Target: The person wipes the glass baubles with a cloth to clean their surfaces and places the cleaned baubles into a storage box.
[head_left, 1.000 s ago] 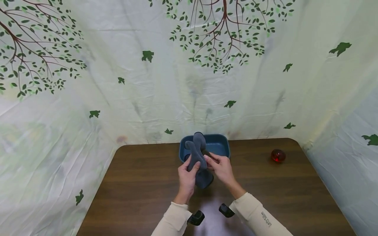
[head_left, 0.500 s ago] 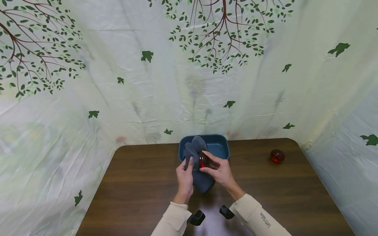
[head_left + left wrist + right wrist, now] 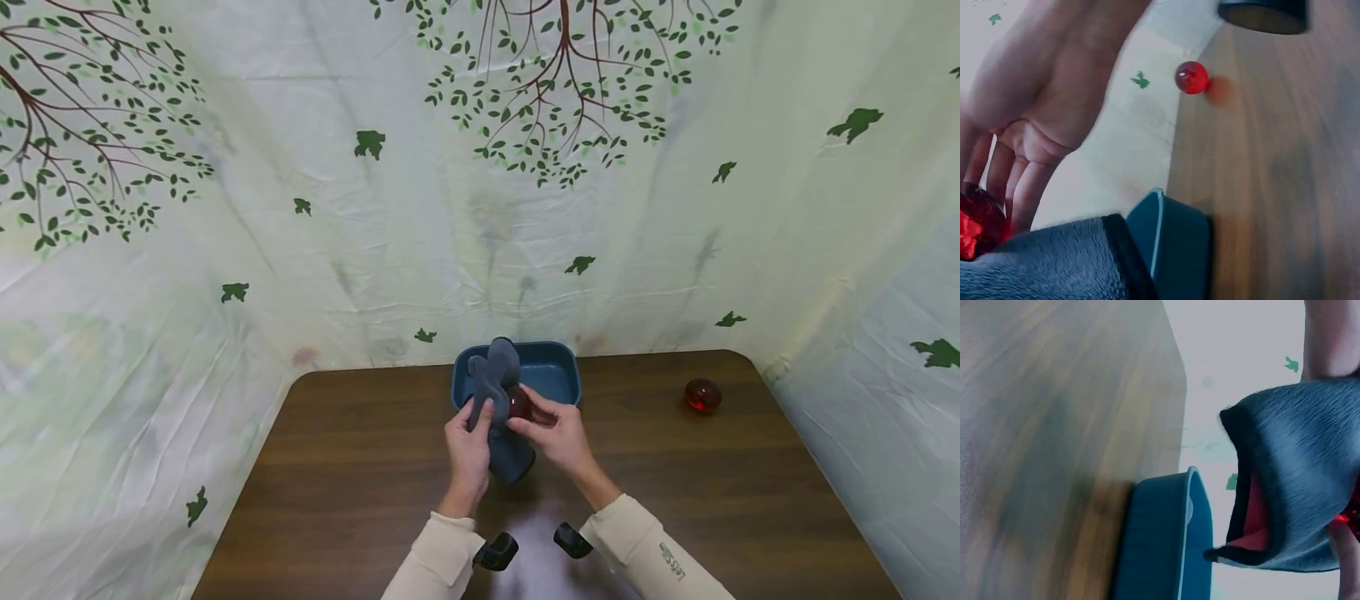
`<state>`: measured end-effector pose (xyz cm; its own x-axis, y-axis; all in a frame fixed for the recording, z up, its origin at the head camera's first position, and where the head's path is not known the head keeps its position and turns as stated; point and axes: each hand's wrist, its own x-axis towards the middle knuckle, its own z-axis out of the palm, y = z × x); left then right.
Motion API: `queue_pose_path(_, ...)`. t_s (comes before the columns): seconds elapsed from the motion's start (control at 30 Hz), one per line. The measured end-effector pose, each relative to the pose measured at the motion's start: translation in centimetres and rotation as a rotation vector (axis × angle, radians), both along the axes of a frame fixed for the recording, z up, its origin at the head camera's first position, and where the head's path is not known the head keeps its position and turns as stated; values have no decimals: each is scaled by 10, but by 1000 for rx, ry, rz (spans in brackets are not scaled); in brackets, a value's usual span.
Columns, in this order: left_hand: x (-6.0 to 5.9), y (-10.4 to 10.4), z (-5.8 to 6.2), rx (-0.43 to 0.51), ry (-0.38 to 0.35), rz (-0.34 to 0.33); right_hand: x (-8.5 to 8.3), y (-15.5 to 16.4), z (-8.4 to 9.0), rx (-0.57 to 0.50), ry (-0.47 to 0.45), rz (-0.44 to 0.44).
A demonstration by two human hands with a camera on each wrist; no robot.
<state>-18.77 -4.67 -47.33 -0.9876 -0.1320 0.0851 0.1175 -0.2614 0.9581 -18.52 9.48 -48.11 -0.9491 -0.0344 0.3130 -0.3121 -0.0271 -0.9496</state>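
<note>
In the head view my left hand (image 3: 468, 454) holds a grey-blue cloth (image 3: 512, 457), thumb on top. The cloth is bunched, with a dark edge and a pinkish-red inner side showing in the right wrist view (image 3: 1257, 519). My right hand (image 3: 561, 429) grips a red glass ball (image 3: 517, 402) between thumb and fingers, against the cloth's right side. That glossy ball (image 3: 980, 225) shows partly behind the cloth in the left wrist view. Both hands are raised in front of a blue bin (image 3: 551, 371); the cloth's upper end hides part of it.
A second red ball (image 3: 703, 396) sits on the brown wooden table (image 3: 360, 467), toward the right back corner. Behind the table hangs a pale curtain (image 3: 420, 225) with printed branches and leaves. Each wrist carries a black camera (image 3: 497, 552).
The red ball, hidden by the cloth at first, has come into view in my right fingers. The cloth has shifted and refolded around its left side. The bin and second ball stay put.
</note>
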Motion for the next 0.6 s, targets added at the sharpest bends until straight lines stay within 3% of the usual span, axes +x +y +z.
queue_pose_path(0.1, 0, -3, 2, 1, -63, -11, 1, 1, -3, 3, 93, 70)
queue_pose_path(0.17, 0, -4, 2, 4, -83, -23, 1, 0, -3, 8, 116, 62)
queue_pose_path(0.23, 1, -4, 2, 3, -67, -38, 1, -2, -2, 6, 77, 12)
queue_pose_path(0.43, 2, 0, 0, 2, 45, -63, -1, -9, 8, -53, -165, -159)
queue_pose_path(0.5, 3, -2, -1, -15, 56, -53, 2, -11, 20, -43, -203, -156)
queue_pose_path(0.6, 1, -5, -1, -33, 33, -33, 0, -2, 23, 53, -184, -34)
